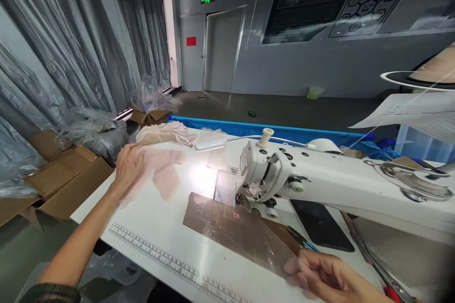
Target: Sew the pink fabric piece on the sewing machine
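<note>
At the table's left side, my left hand (128, 164) is bent over a thin pale pink fabric piece (167, 175), its fingers on the cloth. The fabric is smeared by motion. My right hand (320, 272) is at the lower right, by the right end of a flat brown plate (227, 227). Its fingers are curled and their tips blurred, so I cannot tell whether anything is between them. Just above it lie dark snips with blue on the handle (308, 245). A white sewing machine (302, 175) stands behind the plate, its needle area lit.
Bundled pink lace-edged fabric (165, 133) lies at the table's back left. A black phone (322, 224) and red-handled scissors (393, 291) are on the right. Cardboard boxes (74, 175) stand left of the table. A ruler scale (159, 255) runs along the front edge.
</note>
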Action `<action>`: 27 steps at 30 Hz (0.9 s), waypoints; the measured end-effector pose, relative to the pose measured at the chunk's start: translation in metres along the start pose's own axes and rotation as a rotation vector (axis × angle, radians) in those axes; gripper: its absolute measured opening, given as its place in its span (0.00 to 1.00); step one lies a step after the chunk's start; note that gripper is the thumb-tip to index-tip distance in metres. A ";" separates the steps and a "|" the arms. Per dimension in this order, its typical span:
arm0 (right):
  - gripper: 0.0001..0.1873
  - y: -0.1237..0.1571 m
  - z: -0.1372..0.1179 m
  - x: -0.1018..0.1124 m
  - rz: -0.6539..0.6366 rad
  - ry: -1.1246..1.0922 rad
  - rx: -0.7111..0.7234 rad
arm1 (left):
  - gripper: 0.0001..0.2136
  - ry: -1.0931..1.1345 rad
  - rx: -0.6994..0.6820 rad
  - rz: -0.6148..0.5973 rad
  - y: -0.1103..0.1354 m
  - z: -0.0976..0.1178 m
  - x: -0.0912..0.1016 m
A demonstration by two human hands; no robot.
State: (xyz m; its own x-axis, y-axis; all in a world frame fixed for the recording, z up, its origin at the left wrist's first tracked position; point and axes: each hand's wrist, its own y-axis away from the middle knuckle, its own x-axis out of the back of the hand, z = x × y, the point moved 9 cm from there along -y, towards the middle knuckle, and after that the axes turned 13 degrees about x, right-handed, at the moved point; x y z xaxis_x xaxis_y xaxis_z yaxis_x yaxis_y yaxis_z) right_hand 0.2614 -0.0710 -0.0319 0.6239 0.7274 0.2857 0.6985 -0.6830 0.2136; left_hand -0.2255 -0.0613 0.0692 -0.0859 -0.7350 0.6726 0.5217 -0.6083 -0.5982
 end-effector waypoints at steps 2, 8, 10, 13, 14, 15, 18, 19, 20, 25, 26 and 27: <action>0.27 -0.002 0.001 0.000 0.037 -0.072 -0.021 | 0.14 0.127 -0.233 -0.071 0.020 0.046 0.001; 0.28 -0.022 0.001 -0.013 0.098 -0.075 -0.057 | 0.12 0.286 -0.957 -0.642 0.160 0.173 -0.022; 0.26 -0.025 0.001 -0.011 0.142 -0.025 -0.056 | 0.13 0.257 -1.072 -0.709 0.196 0.190 -0.019; 0.21 -0.026 -0.003 -0.007 0.175 0.023 -0.033 | 0.16 0.229 -1.085 -0.804 0.219 0.198 -0.010; 0.20 -0.027 -0.005 -0.006 0.171 0.035 -0.027 | 0.16 0.257 -1.069 -0.862 0.220 0.200 -0.006; 0.19 -0.028 -0.007 -0.005 0.158 0.053 -0.022 | 0.17 0.298 -1.055 -0.917 0.220 0.202 -0.003; 0.18 -0.033 -0.014 -0.005 0.111 0.143 0.000 | 0.15 0.406 -1.041 -0.943 0.207 0.213 0.002; 0.18 -0.036 -0.018 -0.005 0.105 0.178 0.014 | 0.14 0.422 -1.028 -0.914 0.201 0.217 0.000; 0.18 -0.039 -0.021 -0.005 0.101 0.210 0.029 | 0.14 0.431 -1.003 -0.895 0.195 0.222 -0.005; 0.19 -0.049 -0.042 -0.013 0.130 0.192 0.139 | 0.22 0.429 -0.897 -0.995 0.194 0.242 -0.041; 0.19 -0.049 -0.044 -0.016 0.125 0.139 0.152 | 0.23 0.448 -0.902 -1.020 0.197 0.246 -0.045; 0.20 -0.049 -0.046 -0.020 0.115 0.079 0.157 | 0.24 0.477 -0.912 -1.044 0.199 0.249 -0.048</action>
State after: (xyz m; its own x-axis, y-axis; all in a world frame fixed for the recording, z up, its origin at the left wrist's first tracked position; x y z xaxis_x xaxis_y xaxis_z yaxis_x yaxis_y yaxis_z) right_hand 0.1986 -0.0553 -0.0049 0.6772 0.6337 0.3739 0.6745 -0.7377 0.0288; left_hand 0.0937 -0.0726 0.0262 -0.4403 0.2315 0.8675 -0.6428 -0.7558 -0.1246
